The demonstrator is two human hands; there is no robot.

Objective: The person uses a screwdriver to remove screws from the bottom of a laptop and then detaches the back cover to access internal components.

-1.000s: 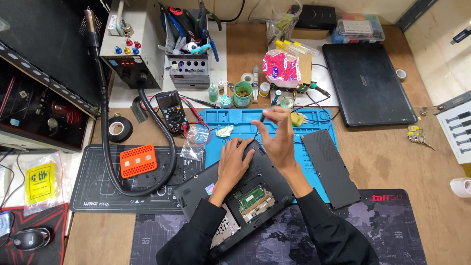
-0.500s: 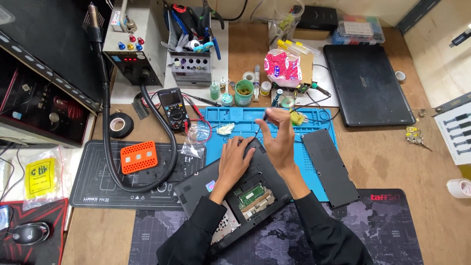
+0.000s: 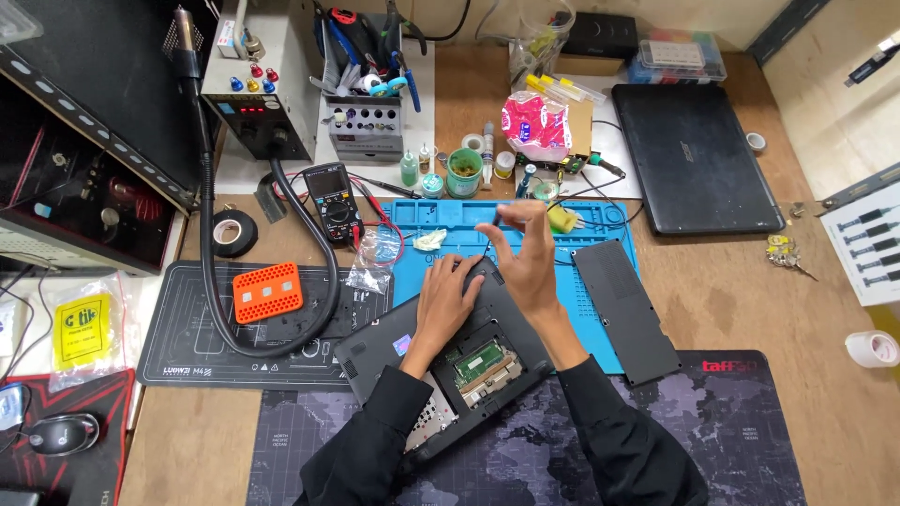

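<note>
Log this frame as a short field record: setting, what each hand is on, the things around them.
Setting: wooden workbench, blue work mat
Main item: opened dark laptop lying underside up, green circuit board exposed
Left hand: flat on the laptop's base
Right hand: raised over the laptop's far edge, fingers pinching a thin dark tool
Beside: removed black cover panel, on the right
Further off: multimeter, orange tray, closed black laptop

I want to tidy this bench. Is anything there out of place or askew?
Little stands out. The laptop lies upside down and askew, half off the blue mat, its bay open, with the cover set beside it. The left hand rests on it; the right hand holds a thin screwdriver.
</note>
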